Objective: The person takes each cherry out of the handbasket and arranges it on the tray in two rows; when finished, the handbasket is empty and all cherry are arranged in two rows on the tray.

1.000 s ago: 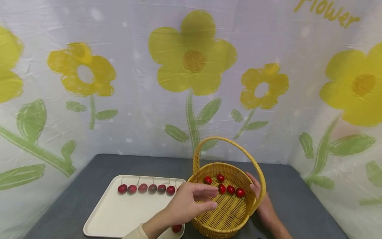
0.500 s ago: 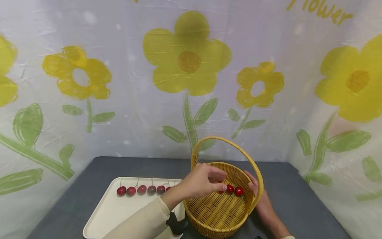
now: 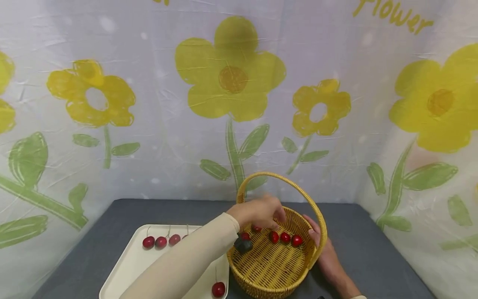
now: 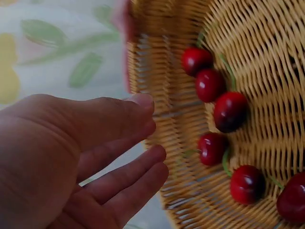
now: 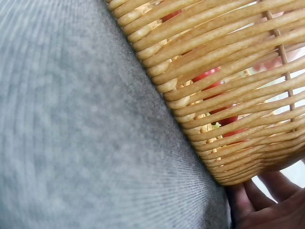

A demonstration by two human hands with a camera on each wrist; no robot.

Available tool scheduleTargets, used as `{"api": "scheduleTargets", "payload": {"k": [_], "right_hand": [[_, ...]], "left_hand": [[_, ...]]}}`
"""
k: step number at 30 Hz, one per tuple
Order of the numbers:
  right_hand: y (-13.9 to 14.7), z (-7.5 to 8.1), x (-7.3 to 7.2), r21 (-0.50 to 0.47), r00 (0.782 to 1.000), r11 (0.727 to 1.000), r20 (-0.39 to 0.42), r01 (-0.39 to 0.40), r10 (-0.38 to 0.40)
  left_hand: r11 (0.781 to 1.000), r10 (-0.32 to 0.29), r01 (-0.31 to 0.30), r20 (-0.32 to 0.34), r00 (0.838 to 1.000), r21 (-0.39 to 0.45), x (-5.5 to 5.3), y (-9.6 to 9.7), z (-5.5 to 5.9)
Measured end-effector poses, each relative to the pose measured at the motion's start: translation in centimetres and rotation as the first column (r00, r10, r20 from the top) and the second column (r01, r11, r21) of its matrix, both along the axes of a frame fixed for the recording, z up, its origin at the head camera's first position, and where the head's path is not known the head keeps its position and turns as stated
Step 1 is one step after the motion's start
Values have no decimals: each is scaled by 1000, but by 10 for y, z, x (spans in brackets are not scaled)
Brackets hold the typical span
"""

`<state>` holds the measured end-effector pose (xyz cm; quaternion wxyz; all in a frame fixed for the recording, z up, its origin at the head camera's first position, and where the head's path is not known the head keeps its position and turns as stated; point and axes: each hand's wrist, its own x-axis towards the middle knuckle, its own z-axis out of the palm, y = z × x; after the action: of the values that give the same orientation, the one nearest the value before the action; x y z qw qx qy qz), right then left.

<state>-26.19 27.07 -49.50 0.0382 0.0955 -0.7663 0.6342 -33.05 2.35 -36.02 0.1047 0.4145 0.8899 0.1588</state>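
Three round dark red cherries with thin stems (image 3: 161,242) and part of a fourth are seen along the far edge of a white rectangular tray with rounded corners (image 3: 127,265), which is set on the left half of the dark grey desk (image 3: 362,249); one more dark red cherry (image 3: 218,289) is placed in the tray's near right corner. The tray's middle is covered by a cream sleeve (image 3: 186,257). Next, the left hand (image 3: 259,212) is held above the far left part of a round golden-brown wicker basket with a tall arched handle (image 3: 272,265), its fingers loosely bent and nothing grasped; whether the wicker is touched cannot be told. The basket is stood just beside the tray's right edge. Inside it, six glossy red cherries (image 4: 230,111) are gathered in the far half. On the right, the basket's outer wall is touched by the right hand (image 3: 328,255), its fingers extended against the wicker, unclenched. Beyond the desk's far edge, a pale backdrop with yellow flowers (image 3: 168,104) is seen.
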Motion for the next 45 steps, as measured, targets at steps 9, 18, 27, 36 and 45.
{"api": "scheduleTargets", "payload": {"k": [9,18,27,36,45], "right_hand": [[-2,-1,1,-16,1000,1000,24,-4,4],[-3,0,-3,26,998,999,40,41,-42],[-5,3,-3,28,999,999,41,33,-35],[-5,0,-3,29,999,999,24,42,-42],[-1,0,-1,22,1000,999,6,31,-31]], "left_hand": [[990,54,-49,38,998,-131,-6,15,-16],[970,67,-70,-21,998,-232,-2,18,-27],[982,-11,17,35,999,-188,3,13,-27],[994,-109,112,128,986,-16,21,-7,-6],[951,-136,63,226,965,301,73,-39,9]]}}
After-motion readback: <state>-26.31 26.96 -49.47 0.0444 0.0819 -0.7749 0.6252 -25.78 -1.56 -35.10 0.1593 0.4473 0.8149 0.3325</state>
